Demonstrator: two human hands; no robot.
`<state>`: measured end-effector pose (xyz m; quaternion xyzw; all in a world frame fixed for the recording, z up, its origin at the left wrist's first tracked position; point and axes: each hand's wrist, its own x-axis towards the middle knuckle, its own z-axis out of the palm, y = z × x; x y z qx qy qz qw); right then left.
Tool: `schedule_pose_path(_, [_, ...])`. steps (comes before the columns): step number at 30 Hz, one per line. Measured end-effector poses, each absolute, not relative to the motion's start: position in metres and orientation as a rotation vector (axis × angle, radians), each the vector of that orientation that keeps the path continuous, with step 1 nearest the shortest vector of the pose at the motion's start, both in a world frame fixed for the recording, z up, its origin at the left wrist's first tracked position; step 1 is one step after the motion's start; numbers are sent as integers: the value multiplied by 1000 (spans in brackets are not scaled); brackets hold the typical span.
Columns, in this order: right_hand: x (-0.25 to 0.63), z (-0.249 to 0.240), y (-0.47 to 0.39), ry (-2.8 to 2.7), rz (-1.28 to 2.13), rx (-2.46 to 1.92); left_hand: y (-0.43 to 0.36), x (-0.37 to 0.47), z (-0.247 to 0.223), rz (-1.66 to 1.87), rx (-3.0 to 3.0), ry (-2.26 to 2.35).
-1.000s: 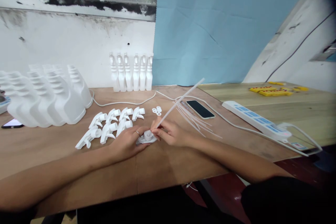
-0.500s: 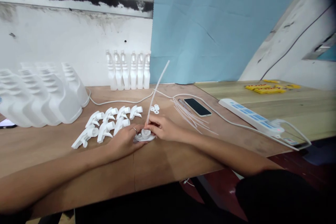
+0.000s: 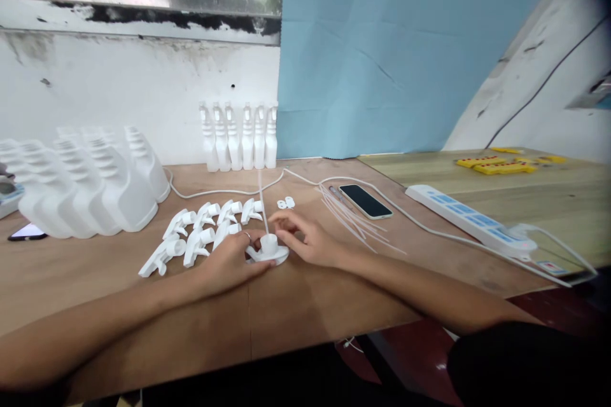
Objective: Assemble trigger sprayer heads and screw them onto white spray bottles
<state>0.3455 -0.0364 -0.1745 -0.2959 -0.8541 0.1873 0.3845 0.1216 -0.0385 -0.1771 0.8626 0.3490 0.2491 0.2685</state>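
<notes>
My left hand (image 3: 224, 267) grips the sprayer (image 3: 270, 245) on the table (image 3: 305, 315), tube (image 3: 263, 206) seemingly in; my right hand (image 3: 312, 243) hangs loosely open beside it; seven sprayers (image 3: 162, 255) lie tubeless

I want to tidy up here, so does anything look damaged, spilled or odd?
The white strip above the wall looks damaged, with ragged black patches along it. The wall has grimy stains too. Nothing looks spilled on the table.
</notes>
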Motion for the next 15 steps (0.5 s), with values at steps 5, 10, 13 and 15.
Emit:
schedule_pose_path(5, [354, -168, -32, -2481, -201, -347, -41, 123, -157, 647, 2259, 1027])
schedule_pose_path(10, [350, -167, -29, -2489, -777, -164, -36, 108, -129, 274, 2539, 898])
schedule_pose_path(13, [354, -165, -23, -2413, -800, -199, -20, 84, -85, 337, 2740, 1069])
schedule_pose_path(15, [359, -160, -17, -2366, -755, -279, -6, 60, -49, 532, 2855, 1467])
